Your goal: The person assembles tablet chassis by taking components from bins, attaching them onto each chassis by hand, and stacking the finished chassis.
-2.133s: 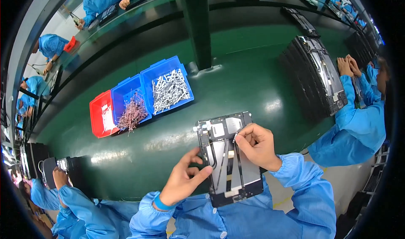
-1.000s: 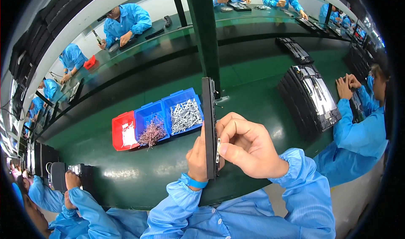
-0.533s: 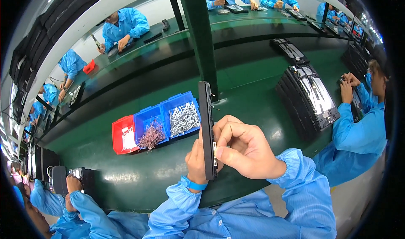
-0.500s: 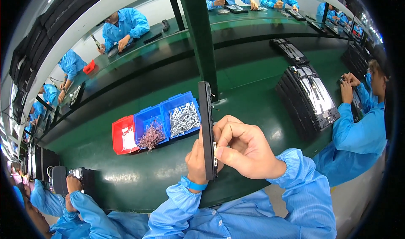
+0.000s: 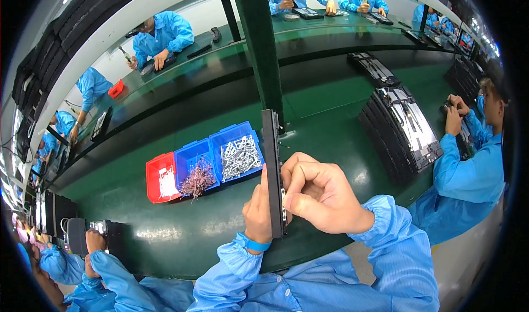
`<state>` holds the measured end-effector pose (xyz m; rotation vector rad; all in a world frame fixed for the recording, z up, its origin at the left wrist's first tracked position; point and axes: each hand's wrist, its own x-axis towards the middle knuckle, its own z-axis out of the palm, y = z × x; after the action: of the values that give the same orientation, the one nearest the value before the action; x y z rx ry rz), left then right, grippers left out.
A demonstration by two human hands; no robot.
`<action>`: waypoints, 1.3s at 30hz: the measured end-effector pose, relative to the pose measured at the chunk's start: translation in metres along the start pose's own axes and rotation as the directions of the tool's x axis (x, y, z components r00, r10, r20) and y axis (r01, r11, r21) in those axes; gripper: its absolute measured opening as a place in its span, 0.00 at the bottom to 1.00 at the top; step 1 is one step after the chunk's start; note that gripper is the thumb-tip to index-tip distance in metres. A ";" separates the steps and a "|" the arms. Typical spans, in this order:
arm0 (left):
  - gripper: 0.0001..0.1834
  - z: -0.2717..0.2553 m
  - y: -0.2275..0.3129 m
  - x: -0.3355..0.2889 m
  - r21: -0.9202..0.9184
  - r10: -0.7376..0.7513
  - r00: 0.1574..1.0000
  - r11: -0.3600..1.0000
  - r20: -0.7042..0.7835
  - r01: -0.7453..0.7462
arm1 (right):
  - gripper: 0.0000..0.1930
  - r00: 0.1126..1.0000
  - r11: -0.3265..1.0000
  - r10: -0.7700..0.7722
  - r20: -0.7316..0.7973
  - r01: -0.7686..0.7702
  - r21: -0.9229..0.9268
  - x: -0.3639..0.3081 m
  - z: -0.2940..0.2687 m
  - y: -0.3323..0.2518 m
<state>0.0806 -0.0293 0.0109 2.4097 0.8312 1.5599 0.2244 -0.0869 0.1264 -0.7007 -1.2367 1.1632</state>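
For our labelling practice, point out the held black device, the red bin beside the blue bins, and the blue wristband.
Black device [image 5: 269, 163]: head view, smooth dark side.
Red bin [image 5: 152, 181]: head view, left wall.
Blue wristband [image 5: 254, 243]: head view, visible middle.

Red bin [image 5: 151, 177] w/ white bits [image 5: 167, 184] sits beside 2 blue bins [image 5: 232, 133], grn post [image 5: 259, 47] farther bk.
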 end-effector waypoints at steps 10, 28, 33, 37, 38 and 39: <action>0.19 0.004 0.000 -0.012 -0.115 -0.268 0.963 0.956 0.023 0.269 | 0.05 0.998 0.998 0.061 -0.014 -0.061 0.000 0.002 -0.001 -0.001; 0.35 -0.001 0.011 0.003 -0.013 -0.040 0.999 0.999 0.030 0.041 | 0.04 0.991 0.988 0.130 -0.038 -0.126 0.092 0.000 -0.004 -0.005; 0.36 -0.005 0.015 0.009 -0.015 -0.052 0.997 0.998 0.048 0.053 | 0.11 0.970 0.974 0.209 -0.120 -0.196 0.116 0.002 0.007 -0.012; 0.38 -0.009 0.017 0.011 0.006 -0.048 0.994 0.999 0.094 0.048 | 0.16 0.998 0.996 -0.032 -0.059 0.036 0.077 -0.013 0.012 0.014; 0.38 -0.009 0.018 0.011 0.007 -0.048 0.994 0.999 0.093 0.047 | 0.16 0.994 0.985 -0.061 -0.088 0.074 0.155 -0.018 0.018 0.016; 0.38 -0.008 0.019 0.011 -0.008 -0.063 0.995 0.998 0.081 0.064 | 0.17 0.995 0.983 -0.054 -0.086 0.068 0.171 -0.021 0.018 0.017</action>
<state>0.0835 -0.0408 0.0306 2.3967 0.8725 1.4310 0.2038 -0.1046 0.1084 -0.5701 -1.0676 1.1645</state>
